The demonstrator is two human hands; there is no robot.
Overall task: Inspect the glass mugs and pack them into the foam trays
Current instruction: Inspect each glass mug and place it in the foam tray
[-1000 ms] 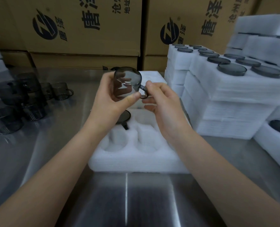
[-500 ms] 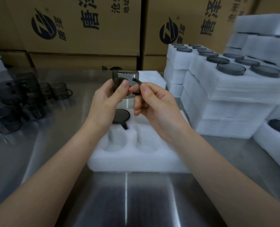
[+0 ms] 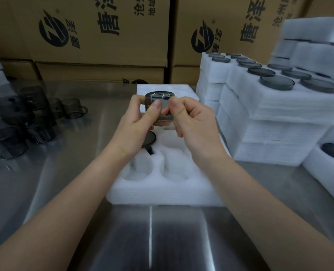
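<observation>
A smoky grey glass mug [image 3: 159, 98] is held bottom-up above the white foam tray [image 3: 162, 190]. My left hand [image 3: 140, 124] grips its left side with the thumb across the front. From the right, my right hand [image 3: 191, 122] pinches the mug at its handle, which points toward me and is mostly hidden. One mug [image 3: 149, 138] sits upside down in a left pocket of the tray, its handle toward me. The two nearest pockets hold nothing.
Several loose grey mugs [image 3: 15, 122] stand on the steel table at the left. Stacked foam trays [image 3: 275, 114] filled with mugs rise at the right. Cardboard boxes [image 3: 103, 32] line the back. Another foam piece [image 3: 324, 169] lies at the far right.
The mug has been turned from lying on its side, mouth toward me, to bottom-up. Both hands shifted their hold as it rotated, and its handle now faces me.
</observation>
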